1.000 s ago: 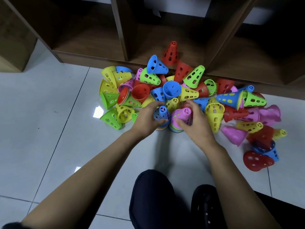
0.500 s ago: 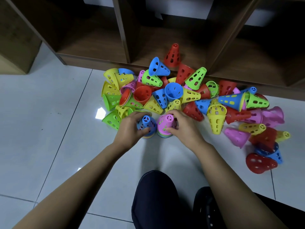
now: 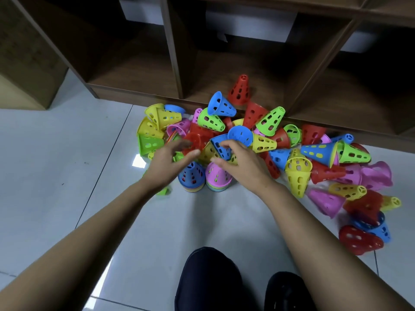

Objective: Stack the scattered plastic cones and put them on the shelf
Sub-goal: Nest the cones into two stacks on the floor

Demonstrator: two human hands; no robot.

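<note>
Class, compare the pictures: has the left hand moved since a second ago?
Yes. The left hand has let go of the blue-topped stack and moved forward past it, toward the shelf, reaching into the loose cones.

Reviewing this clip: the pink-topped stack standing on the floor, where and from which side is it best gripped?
Probably low on the pink-topped stack, gripping round the wall just above the layered rims, so the nested cones lift together. Come from the near right: the blue-topped stack stands close on its left and loose cones crowd behind.
</note>
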